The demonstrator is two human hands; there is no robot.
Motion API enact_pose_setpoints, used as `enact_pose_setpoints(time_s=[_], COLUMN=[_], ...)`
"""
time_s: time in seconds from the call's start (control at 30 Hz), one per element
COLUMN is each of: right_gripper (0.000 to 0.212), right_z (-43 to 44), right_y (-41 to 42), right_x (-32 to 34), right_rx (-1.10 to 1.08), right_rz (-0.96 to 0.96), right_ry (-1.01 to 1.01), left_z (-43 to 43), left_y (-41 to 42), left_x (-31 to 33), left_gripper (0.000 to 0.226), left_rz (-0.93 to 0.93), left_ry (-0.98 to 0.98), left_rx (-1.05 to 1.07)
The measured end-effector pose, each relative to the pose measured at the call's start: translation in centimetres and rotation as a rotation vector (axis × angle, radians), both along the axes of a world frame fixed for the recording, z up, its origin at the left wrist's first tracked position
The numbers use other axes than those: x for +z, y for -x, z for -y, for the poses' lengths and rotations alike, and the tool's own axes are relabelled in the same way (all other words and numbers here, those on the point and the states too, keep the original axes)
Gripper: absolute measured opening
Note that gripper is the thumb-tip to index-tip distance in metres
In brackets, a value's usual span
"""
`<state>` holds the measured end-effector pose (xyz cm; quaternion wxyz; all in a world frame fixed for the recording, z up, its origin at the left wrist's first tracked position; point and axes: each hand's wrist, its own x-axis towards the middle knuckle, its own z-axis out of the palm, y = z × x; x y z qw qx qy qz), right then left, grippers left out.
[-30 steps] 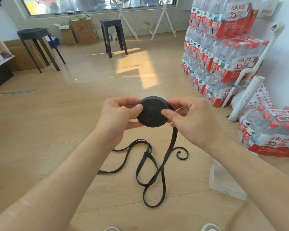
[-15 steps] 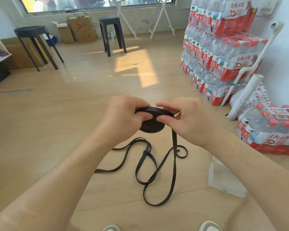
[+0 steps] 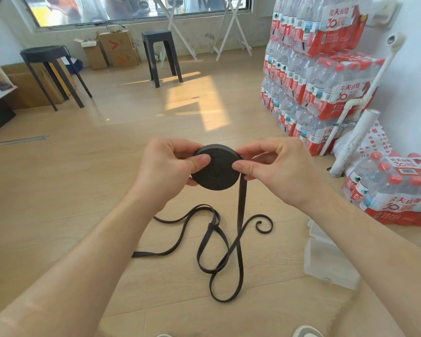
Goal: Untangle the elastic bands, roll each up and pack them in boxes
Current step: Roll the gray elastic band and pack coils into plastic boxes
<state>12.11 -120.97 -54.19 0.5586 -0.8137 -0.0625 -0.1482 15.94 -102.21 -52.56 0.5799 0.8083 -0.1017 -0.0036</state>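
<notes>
- Hands hold the roll (image 3: 215, 170) of black elastic band up off the floor at the frame's centre. The left hand (image 3: 168, 171) pinches its left rim, thumb on the face and fingers behind. The right hand (image 3: 275, 173) pinches the right rim, where the band feeds in.
- The loose tail (image 3: 241, 205) drops from the roll's right edge to the wooden floor (image 3: 83, 203) and lies in crossing loops at lower centre. A snag (image 3: 211, 226), which looks like a twist or knot, sits where two strands meet.
- Winding on before that snag is freed could, I judge, drag a kink into the roll. A slack pinch could let the coil spring open or slide sideways.
- A twisted band fed in would probably leave the roll lumpy, perhaps too fat for its box.
- A clear plastic box (image 3: 326, 266) lies at lower right, well apart from the roll, with the right forearm crossing in front of it.
- Packs of water bottles (image 3: 326, 76) are stacked along the right side. Two dark stools (image 3: 44, 53) stand at upper left.
</notes>
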Motion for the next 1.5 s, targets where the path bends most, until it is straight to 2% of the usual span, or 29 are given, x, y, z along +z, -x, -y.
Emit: enact_pose_setpoints(time_s=[0.23,0.47,0.57,0.63,0.77,0.97,1.03,1.1,1.17,1.27,1.4,1.5], right_gripper=[0.021,0.02,0.021,0.019,0.016,0.013,0.017,0.017,0.019,0.022,0.018,0.02], right_z=[-0.2,-0.4,-0.4,-0.1,0.0,0.3,0.0,-0.2,-0.1,0.6,0.8,0.8], right_y=[0.1,0.0,0.0,-0.1,0.2,0.4,0.6,0.5,0.3,0.0,0.0,0.1], right_x=[-0.3,-0.5,-0.4,-0.3,-0.1,0.0,-0.2,-0.4,-0.2,0.0,0.1,0.2], right_rx=[0.012,0.012,-0.034,-0.106,-0.117,-0.052,-0.012,0.012,0.015,0.016,0.018,0.007], right_rz=[-0.033,-0.076,-0.093,-0.062,0.052,0.179,0.202,0.171,0.043,-0.064,-0.104,-0.117], right_ry=[-0.126,-0.27,-0.228,-0.076,0.226,0.592,0.68,0.61,0.337,0.082,-0.044,-0.036], left_z=[0.2,0.4,0.7,1.1,1.4,1.4,1.5,1.4,1.1,0.9,1.0,0.9], left_y=[0.0,0.4,0.6,0.8,0.6,1.3,1.5,1.4,1.0,0.8,0.9,0.9], left_x=[0.0,-0.1,-0.5,-0.8,-1.0,-1.1,-1.1,-1.1,-1.0,-0.6,-0.4,-0.4], left_gripper=[0.012,0.011,0.015,0.016,0.012,0.04,0.031,0.018,0.013,0.025,0.03,0.027], left_rz=[-0.041,-0.087,-0.129,-0.173,-0.176,0.294,0.368,0.378,0.297,0.145,0.077,0.05], left_ry=[0.062,0.211,0.282,0.289,0.108,-0.51,-0.646,-0.674,-0.537,-0.303,-0.173,-0.103], left_rx=[0.04,0.091,0.098,0.087,-0.015,-0.122,-0.189,-0.2,-0.141,-0.081,-0.071,-0.045])
